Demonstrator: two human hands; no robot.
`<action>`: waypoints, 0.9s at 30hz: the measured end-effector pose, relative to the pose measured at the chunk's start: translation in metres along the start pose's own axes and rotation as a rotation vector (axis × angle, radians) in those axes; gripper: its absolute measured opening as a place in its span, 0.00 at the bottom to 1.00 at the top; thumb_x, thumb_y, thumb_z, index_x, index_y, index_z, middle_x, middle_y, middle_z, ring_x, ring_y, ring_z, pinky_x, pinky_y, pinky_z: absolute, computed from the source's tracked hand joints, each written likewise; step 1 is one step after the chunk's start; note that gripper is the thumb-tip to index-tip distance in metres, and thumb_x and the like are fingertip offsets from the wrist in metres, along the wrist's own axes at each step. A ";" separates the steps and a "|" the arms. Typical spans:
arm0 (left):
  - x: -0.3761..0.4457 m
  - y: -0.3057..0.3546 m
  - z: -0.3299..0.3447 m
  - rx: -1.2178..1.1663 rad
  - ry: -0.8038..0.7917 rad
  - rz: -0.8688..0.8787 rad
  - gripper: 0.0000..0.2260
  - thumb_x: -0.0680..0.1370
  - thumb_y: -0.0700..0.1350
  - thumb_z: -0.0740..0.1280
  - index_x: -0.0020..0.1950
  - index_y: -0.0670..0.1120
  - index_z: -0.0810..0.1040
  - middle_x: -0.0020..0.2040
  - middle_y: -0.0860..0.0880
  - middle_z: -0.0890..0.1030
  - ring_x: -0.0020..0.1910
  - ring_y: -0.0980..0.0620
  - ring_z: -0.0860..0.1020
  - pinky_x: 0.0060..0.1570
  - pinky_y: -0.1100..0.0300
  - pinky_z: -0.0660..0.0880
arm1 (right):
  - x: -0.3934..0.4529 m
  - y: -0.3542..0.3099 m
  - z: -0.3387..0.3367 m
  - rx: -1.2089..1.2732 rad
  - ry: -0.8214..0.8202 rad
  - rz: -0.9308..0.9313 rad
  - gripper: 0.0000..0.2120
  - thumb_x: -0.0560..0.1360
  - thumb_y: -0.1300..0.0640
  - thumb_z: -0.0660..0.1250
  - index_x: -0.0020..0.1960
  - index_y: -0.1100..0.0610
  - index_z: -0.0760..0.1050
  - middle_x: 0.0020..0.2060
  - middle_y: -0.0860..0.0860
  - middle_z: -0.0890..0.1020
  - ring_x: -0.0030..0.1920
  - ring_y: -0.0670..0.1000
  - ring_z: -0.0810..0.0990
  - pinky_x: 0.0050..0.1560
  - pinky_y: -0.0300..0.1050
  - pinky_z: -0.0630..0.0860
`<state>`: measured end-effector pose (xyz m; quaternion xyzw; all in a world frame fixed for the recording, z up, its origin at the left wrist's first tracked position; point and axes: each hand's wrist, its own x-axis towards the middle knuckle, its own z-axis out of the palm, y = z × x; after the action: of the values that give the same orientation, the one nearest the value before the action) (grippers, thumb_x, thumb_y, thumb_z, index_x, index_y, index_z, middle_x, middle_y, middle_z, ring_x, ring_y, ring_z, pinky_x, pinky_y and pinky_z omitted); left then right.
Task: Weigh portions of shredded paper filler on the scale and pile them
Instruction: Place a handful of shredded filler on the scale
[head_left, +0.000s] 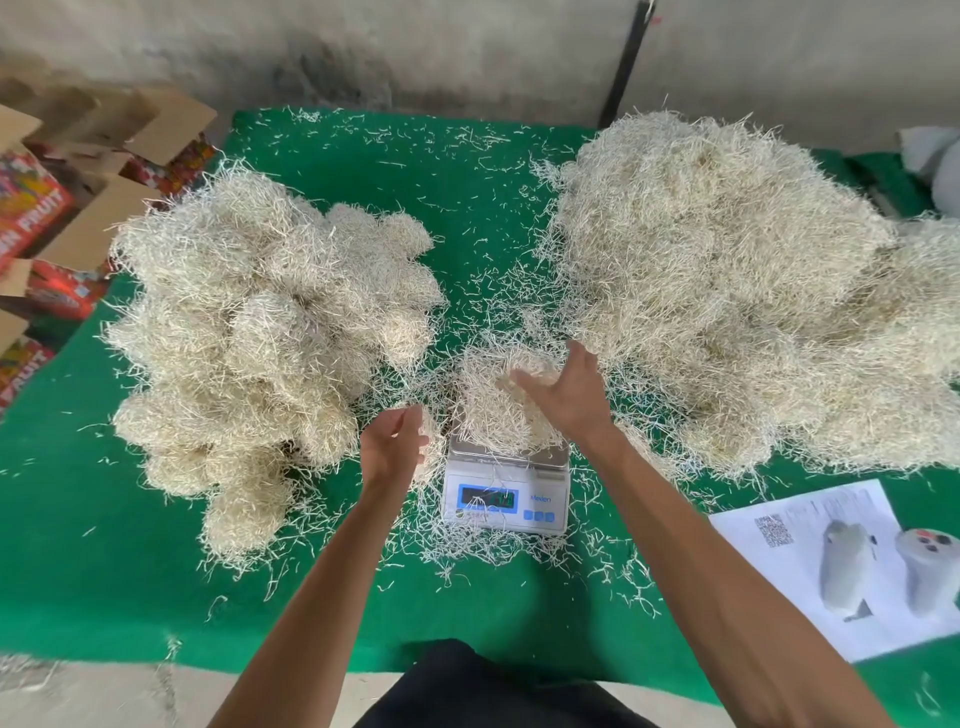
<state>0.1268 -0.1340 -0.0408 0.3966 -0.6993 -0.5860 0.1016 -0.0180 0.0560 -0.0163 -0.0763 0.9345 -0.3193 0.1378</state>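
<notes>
While a small clump of shredded paper (498, 410) sits on the scale (506, 483), I can see my job is about half done, I think; many weighed bundles are stacked in the pile (260, 353) left of the scale, but a bigger loose heap (727, 291) waits to the right of it. My right hand (566, 389) is over the clump with fingers spread and slack, touching the top strands; my left hand (392, 441), just left of the scale, has curled fingers around a small tuft. The paper is pale, thin, crinkly and springy; it looks like straw; bits lie all over the fuzzy green mat (493, 208). The scale is white plastic with a shiny plate; its numbers are too blurry to read. A printed sheet (810, 566) lies further right.
</notes>
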 end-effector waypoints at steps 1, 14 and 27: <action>0.001 -0.001 0.000 -0.011 -0.005 -0.016 0.07 0.82 0.48 0.65 0.45 0.50 0.78 0.44 0.50 0.84 0.42 0.56 0.85 0.41 0.41 0.83 | 0.000 -0.003 0.005 -0.030 -0.046 -0.007 0.57 0.69 0.26 0.68 0.84 0.54 0.47 0.82 0.58 0.52 0.80 0.66 0.58 0.76 0.68 0.63; 0.004 0.053 0.021 -0.668 -0.418 -0.322 0.22 0.73 0.61 0.75 0.60 0.47 0.84 0.54 0.42 0.85 0.57 0.41 0.83 0.46 0.54 0.82 | -0.050 -0.052 0.059 0.253 -0.203 -0.479 0.24 0.77 0.43 0.69 0.71 0.46 0.70 0.61 0.42 0.78 0.58 0.38 0.74 0.64 0.41 0.72; 0.026 0.094 0.022 0.416 -0.445 0.165 0.38 0.69 0.63 0.77 0.73 0.49 0.70 0.66 0.51 0.79 0.48 0.61 0.79 0.46 0.65 0.75 | -0.005 -0.089 -0.052 0.202 -0.105 -0.525 0.13 0.79 0.36 0.67 0.44 0.42 0.81 0.50 0.50 0.83 0.49 0.48 0.82 0.56 0.51 0.78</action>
<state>0.0551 -0.1353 0.0284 0.2131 -0.8389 -0.4927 -0.0900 -0.0246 0.0169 0.0794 -0.3180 0.8378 -0.4311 0.1054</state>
